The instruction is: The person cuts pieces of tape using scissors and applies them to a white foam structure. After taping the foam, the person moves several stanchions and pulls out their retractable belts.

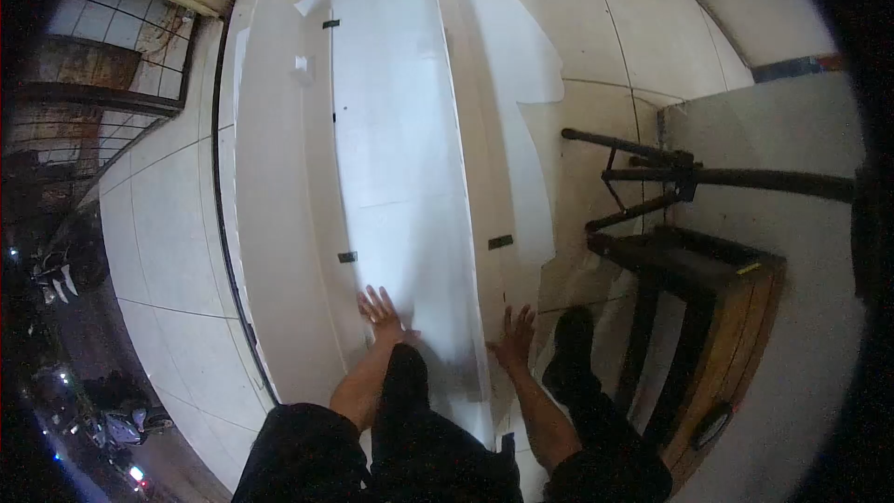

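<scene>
A long white board structure stretches away from me over the floor, with upright side panels and small strips of black tape along its seams. My left hand lies with spread fingers on the board's inner left part, close to my knee. My right hand is beside the outer face of the upright right panel, its fingers apart and its thumb side near the panel. Another black tape strip sits just ahead of it. Neither hand holds anything that I can see.
On the right stand a black tripod and a wooden stand with dark edges, against a wall. White sheet material lies beneath the right side. At left are a floor edge and metal grille.
</scene>
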Demonstrator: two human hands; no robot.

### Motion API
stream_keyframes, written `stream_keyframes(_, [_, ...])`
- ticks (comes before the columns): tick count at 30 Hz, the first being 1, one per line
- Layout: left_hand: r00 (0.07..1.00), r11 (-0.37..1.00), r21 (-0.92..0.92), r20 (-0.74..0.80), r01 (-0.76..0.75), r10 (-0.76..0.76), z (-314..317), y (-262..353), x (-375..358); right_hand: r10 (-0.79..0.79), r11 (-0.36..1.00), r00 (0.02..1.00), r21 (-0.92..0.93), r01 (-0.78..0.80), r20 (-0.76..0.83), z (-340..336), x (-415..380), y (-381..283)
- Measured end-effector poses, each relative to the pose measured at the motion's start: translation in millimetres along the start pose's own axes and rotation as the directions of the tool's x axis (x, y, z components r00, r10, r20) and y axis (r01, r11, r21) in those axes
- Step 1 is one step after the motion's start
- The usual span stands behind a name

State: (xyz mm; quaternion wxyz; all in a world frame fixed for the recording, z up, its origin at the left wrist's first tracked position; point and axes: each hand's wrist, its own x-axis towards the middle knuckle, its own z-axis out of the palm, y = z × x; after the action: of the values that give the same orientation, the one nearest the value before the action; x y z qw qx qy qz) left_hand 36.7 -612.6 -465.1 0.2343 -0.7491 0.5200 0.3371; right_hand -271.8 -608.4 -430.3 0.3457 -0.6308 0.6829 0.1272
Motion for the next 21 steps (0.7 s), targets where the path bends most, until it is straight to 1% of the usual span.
stream_keyframes(1, [1.0,0.996,0.084,0.001,0.025,-0.026,-2.1,8.8,0.4,0.041,0.997,0.996,-0.069,-0.036,0.083,-0.5,2.6,3.9])
stream_keyframes(2, [0.994,0.906,0.415,0.043,0.077,-0.104,-25.6,32.9,-7.0,0.03,0.998,0.996,-0.065,-0.025,0.079,-0.5,3.4,4.9])
stream_keyframes(3, [0.992,0.904,0.419,0.036,0.092,-0.117,-28.2,26.3,-6.3,0.003,0.998,0.999,-0.059,0.0,0.044,-0.6,0.7,2.8])
stream_keyframes(4, [0.997,0.944,0.326,-0.072,0.045,-0.023,-20.7,15.0,-9.9,-0.026,0.998,1.0,-0.058,0.027,0.01,-0.6,-3.0,3.5])
stream_keyframes(5, [0.98,0.973,0.23,-0.189,-0.018,0.063,-8.1,6.6,-13.6,-0.041,0.997,0.999,-0.065,0.042,0.01,-1.3,-8.0,5.1])
stream_keyframes(6, [0.93,0.942,0.336,-0.34,-0.016,0.137,34.5,-14.0,4.9,-0.009,0.998,0.999,-0.061,0.013,0.053,-2.6,-8.3,2.9])
stream_keyframes(7, [0.922,0.946,0.325,-0.36,-0.016,0.14,33.7,-14.8,13.9,0.027,0.998,0.996,-0.056,-0.023,0.085,-4.8,3.2,1.5])
stream_keyframes(8, [0.931,0.974,0.209,-0.332,-0.082,0.15,33.0,-14.7,19.2,0.026,0.998,0.997,-0.064,-0.021,0.072,-10.9,15.4,-0.7])
stream_keyframes(9, [0.946,0.986,0.092,-0.284,-0.136,0.157,48.3,-25.0,16.5,0.053,0.996,0.996,-0.082,-0.047,0.077,-12.5,14.5,-4.9])
stream_keyframes(10, [0.968,0.935,0.353,-0.243,0.026,0.065,67.2,-28.5,27.7,0.077,0.992,0.992,-0.106,-0.067,0.096,-11.9,6.9,-8.4])
stream_keyframes(11, [0.975,0.941,0.337,-0.218,0.042,0.034,63.3,-31.7,17.3,0.066,0.99,0.989,-0.129,-0.049,0.129,-3.1,1.7,-4.5])
stream_keyframes(12, [0.995,0.988,0.138,-0.063,-0.066,0.075,34.7,-29.9,13.2,0.037,0.98,0.998,-0.196,-0.025,0.058,10.7,8.3,2.2])
stream_keyframes(13, [0.987,0.987,-0.08,0.072,-0.14,0.146,16.1,-29.7,10.3,0.0,0.967,1.0,-0.255,-0.003,-0.011,23.3,11.5,9.4])
stream_keyframes(14, [0.979,0.965,-0.168,-0.005,-0.204,0.206,16.0,-33.9,6.4,-0.015,0.965,1.0,-0.26,0.02,0.018,32.0,7.7,17.4])
stream_keyframes(15, [0.983,0.969,-0.166,-0.005,-0.183,0.185,13.4,-34.3,5.7,-0.086,0.803,0.991,-0.596,0.008,-0.103,37.9,13.7,24.0])
stream_keyframes(16, [0.98,0.967,-0.164,0.01,-0.193,0.197,10.4,-34.2,9.1,-0.193,0.542,0.961,-0.838,-0.066,-0.2,49.0,20.5,25.2])
stream_keyframes(17, [0.977,0.966,-0.164,0.038,-0.2,0.209,12.4,-34.4,7.5,-0.197,0.554,0.962,-0.831,-0.049,-0.188,34.9,19.5,11.4])
stream_keyframes(18, [0.982,0.975,-0.156,0.081,-0.156,0.17,16.6,-33.5,12.1,-0.026,0.813,0.999,-0.583,0.003,-0.031,-4.3,18.2,-12.9])
stream_keyframes(19, [0.982,0.978,-0.159,0.108,-0.137,0.155,15.9,-30.8,10.4,0.088,0.963,0.977,-0.267,-0.033,0.196,-24.9,14.4,-24.1])
stream_keyframes(20, [0.984,0.979,-0.156,0.097,-0.134,0.15,11.4,-29.0,6.8,0.093,0.961,0.968,-0.276,-0.026,0.231,-15.4,8.7,-19.0])
stream_keyframes(21, [0.986,0.978,-0.155,0.07,-0.138,0.15,6.2,-26.2,7.8,0.063,0.962,0.982,-0.272,-0.013,0.176,-2.4,8.6,-9.3])
